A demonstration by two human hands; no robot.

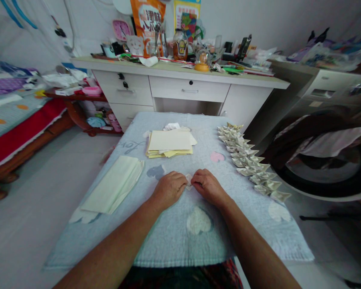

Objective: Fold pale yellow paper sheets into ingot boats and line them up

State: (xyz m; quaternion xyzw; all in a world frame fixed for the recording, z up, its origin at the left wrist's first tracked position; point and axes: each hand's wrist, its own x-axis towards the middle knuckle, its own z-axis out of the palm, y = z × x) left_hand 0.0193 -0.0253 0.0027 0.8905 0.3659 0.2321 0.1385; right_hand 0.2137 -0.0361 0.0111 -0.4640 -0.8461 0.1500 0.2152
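Between my hands, over the middle of the cloth-covered table, is a small piece of folded paper point(189, 183), mostly hidden by the fingers. My left hand point(172, 188) is closed, pinching its left side. On the other side my right hand point(207, 185) also pinches it, fingers curled. Beyond them lies a stack of cream and yellow paper sheets point(170, 141), with a crumpled white scrap point(172, 126) behind it. A pile of long pale-green paper point(111, 186) rests to the left. Small folded paper boats point(246, 158) stand packed in rows along the right side.
A blue cloth point(168, 241) with heart patterns covers the table. Behind it is a white desk point(189, 82) crowded with jars, bags and small items. A front-loading washing machine point(327, 92) with its door open stands right, and a bed point(21, 120) is at left.
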